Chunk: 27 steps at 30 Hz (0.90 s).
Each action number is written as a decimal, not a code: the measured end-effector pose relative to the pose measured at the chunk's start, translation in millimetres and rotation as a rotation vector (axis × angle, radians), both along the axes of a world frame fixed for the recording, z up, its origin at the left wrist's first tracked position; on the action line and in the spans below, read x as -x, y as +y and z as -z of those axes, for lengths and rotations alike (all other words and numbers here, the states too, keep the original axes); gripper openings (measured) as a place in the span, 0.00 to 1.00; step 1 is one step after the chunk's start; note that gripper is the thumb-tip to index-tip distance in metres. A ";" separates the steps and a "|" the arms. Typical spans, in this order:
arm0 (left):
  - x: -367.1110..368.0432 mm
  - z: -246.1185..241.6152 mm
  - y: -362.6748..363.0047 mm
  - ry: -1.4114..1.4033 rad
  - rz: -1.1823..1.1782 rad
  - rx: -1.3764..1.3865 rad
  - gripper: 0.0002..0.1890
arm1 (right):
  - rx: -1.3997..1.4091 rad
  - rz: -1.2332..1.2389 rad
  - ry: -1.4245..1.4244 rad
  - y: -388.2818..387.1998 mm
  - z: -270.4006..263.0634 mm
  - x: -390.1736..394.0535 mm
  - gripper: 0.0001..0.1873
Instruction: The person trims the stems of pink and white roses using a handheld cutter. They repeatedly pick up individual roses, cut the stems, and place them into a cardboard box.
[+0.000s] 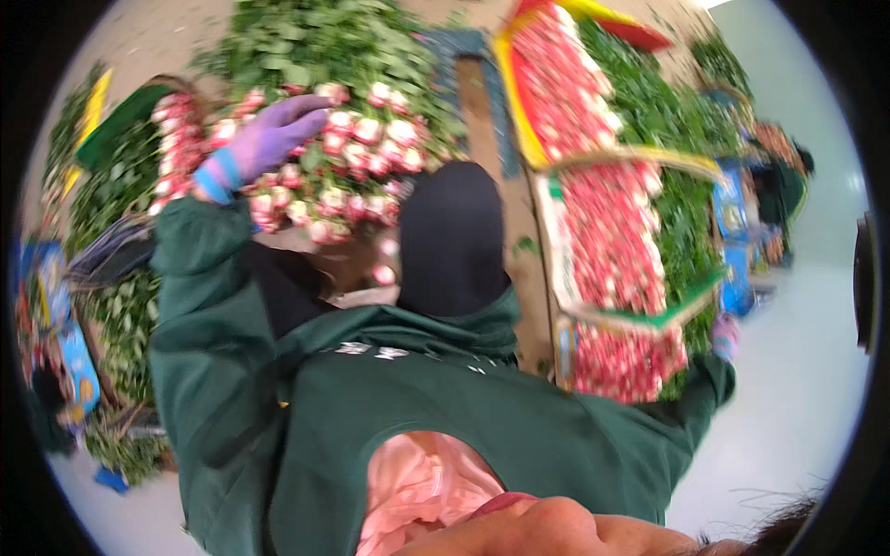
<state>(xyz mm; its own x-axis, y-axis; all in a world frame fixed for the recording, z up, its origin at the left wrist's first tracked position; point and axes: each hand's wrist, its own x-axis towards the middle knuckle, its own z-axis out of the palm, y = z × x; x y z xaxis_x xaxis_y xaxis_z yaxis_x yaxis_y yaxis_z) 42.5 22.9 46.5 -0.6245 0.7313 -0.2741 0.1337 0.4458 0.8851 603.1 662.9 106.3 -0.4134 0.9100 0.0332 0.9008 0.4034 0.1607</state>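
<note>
My left hand [274, 135], in a purple glove with a blue cuff, lies over a loose pile of pink-and-white roses [358, 149]. Its fingers are stretched towards the rose heads; whether they touch is unclear. Leafy green stems [306, 52] spread beyond the blooms. Far out to my right, my right hand [726, 337] wears a similar glove and appears near the leaves beside a long row of packed pink-and-white blooms [608, 229]. It is small and blurred, so its fingers cannot be made out.
Curved yellow-and-red [518, 97] and green [678, 313] dividers break up the right-hand row. Another bloom row [174, 139] stands at left, by a green divider [125, 115]. My dark-clad knee [452, 236] is between pile and row. Other people [779, 184] are at the far right and left.
</note>
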 end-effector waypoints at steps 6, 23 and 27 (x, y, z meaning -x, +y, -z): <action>59.3 24.3 -33.4 -0.028 -0.759 -0.579 0.20 | 0.238 -0.675 0.413 -159.8 -46.9 312.0 0.20; 82.4 -11.1 -49.5 -0.296 -0.919 -0.817 0.36 | 0.464 -0.763 -0.035 -431.6 241.7 718.8 0.50; 85.2 -5.6 -43.4 -0.326 -0.859 -0.860 0.34 | 0.639 -0.764 0.134 -424.6 205.0 713.3 0.45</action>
